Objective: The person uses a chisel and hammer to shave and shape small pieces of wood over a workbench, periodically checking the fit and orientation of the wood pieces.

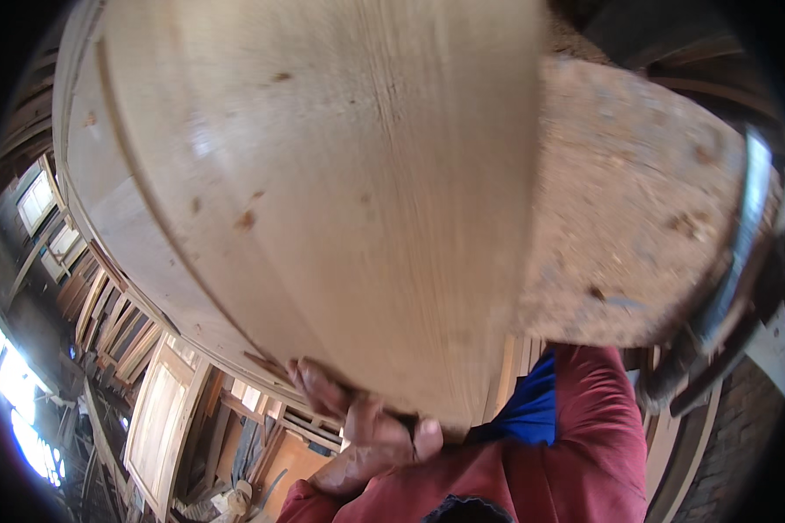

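Note:
A large pale wooden panel [349, 200] fills the middle of the head view, with a groove or moulding line along its left side and a few brown knots. My left hand [375, 427] is at the panel's near edge, its fingers bent and closed on that edge, the thumb apart to the right. Near those fingers a thin dark sliver [266, 362] sticks out. My right arm, in a red sleeve [595, 383], reaches forward at the right of the panel. The right hand is hidden behind the panel or the dusty board.
Right of the panel lies a rough sawdust-covered board [628, 200]. Beyond it, a curved metal-edged part [741, 227] stands at the far right. On the left are stacked timber strips [118, 327], a leaning panelled door [161, 418] and bright window openings [22, 392].

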A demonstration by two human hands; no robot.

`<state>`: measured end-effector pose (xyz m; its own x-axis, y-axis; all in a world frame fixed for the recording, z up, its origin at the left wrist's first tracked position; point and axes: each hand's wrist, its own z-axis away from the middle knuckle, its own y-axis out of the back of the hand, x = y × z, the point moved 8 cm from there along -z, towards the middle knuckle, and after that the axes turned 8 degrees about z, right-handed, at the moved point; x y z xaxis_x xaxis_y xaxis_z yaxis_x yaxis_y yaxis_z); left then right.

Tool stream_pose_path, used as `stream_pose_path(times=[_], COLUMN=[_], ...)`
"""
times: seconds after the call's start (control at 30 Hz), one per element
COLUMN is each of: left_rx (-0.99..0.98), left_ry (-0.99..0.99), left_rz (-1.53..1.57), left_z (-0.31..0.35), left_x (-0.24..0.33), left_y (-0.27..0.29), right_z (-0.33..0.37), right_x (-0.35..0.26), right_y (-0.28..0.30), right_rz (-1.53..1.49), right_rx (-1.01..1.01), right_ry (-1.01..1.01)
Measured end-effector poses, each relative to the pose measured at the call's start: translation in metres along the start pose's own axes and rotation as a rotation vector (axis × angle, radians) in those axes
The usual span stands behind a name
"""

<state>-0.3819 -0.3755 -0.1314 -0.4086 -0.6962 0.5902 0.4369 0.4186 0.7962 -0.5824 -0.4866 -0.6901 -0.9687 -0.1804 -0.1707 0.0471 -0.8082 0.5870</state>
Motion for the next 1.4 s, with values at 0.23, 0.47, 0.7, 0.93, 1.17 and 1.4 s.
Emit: stream_pose_path(times=[0.23, 0.47, 0.7, 0.93, 1.17, 1.4], left_rx=[-0.173, -0.044, 0.012, 0.039, 0.038, 0.068], left_ry=[-0.090, -0.175, -0.218, -0.207, -0.175, -0.217], left_rz=[-0.289, -0.278, -0.294, -0.263, -0.227, -0.236], left_z=[-0.032, -0.025, -0.017, -0.017, -0.014, -0.015], left_x=[0.035, 0.052, 0.049, 0.056, 0.047, 0.053], left_y=[0.008, 0.019, 0.019, 0.028, 0.027, 0.029], right_z=[0.177, 0.378, 0.390, 0.348, 0.359, 0.359], right_x=[0.002, -0.043, -0.121, -0.165, -0.161, -0.184], right_y=[0.095, 0.264, 0.422, 0.453, 0.411, 0.473], right_rz=[-0.965, -1.216, -0.849, -0.147, -0.294, -0.112], right_rx=[-0.242, -0.386, 0.144, 0.505, 0.398, 0.467], right_ry=[-0.016, 0.105, 0.408, 0.306, 0.513, 0.353])
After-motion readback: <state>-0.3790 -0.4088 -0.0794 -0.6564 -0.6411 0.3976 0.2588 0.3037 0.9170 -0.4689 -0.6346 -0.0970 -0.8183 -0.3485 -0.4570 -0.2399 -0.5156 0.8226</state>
